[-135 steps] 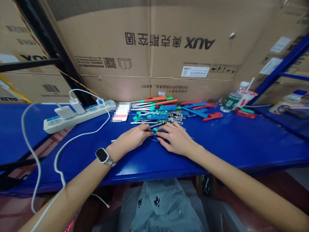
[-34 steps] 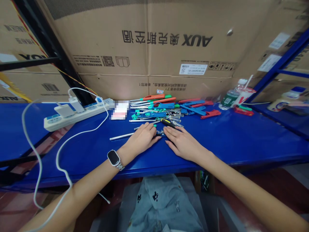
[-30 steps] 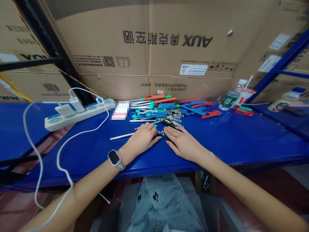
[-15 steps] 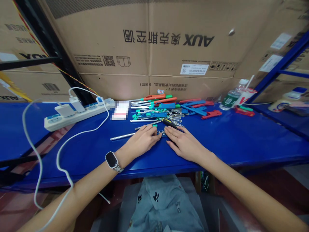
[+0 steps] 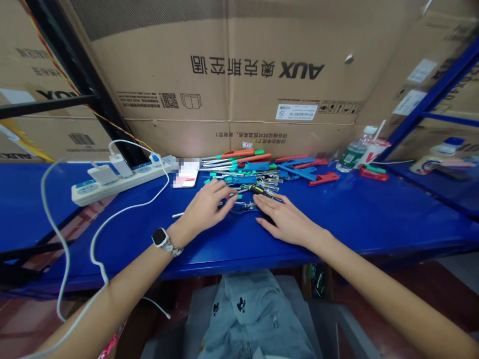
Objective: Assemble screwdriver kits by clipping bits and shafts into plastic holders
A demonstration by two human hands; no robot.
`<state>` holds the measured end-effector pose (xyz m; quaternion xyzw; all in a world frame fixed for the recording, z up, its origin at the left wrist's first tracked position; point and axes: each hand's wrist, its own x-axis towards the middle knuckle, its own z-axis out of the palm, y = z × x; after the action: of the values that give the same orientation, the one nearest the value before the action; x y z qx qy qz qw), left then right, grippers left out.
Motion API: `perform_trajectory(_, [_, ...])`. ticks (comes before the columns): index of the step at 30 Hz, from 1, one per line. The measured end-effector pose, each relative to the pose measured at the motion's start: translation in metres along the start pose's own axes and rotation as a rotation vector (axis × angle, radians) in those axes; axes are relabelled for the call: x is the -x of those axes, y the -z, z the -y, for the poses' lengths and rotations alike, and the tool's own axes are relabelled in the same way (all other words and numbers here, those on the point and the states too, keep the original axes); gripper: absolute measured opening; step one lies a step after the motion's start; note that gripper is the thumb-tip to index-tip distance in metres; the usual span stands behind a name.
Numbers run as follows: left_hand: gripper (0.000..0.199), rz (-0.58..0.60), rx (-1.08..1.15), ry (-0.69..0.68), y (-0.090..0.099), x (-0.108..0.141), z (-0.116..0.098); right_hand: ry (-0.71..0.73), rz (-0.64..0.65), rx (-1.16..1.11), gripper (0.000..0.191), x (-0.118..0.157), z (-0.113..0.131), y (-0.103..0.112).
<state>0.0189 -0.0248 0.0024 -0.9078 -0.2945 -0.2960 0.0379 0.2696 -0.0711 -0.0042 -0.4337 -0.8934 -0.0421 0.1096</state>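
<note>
Currently, the left hand (image 5: 207, 207) is half-curled, thumb and forefinger slightly parted beside a green piece (image 5: 239, 197); whether anything is held cannot be told. At its three o'clock, a slim blue part (image 5: 245, 211), topped with fine pale wires, is partly covered by the right hand (image 5: 281, 218), fingers laid flat together. At one o'clock, coloured lighters (image 5: 257, 165) are piled.
</note>
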Motion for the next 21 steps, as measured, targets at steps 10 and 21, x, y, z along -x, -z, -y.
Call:
perform_trajectory(10, [0.026,-0.199,0.055,0.29,0.002,-0.042,0.051,-0.099,-0.145,-0.174,0.03,-0.065,-0.028,0.015])
perform_trajectory(21, [0.024,-0.098,0.241,0.304,-0.005,-0.019,0.062,-0.066,0.052,0.03,0.022,-0.144,-0.031,0.002])
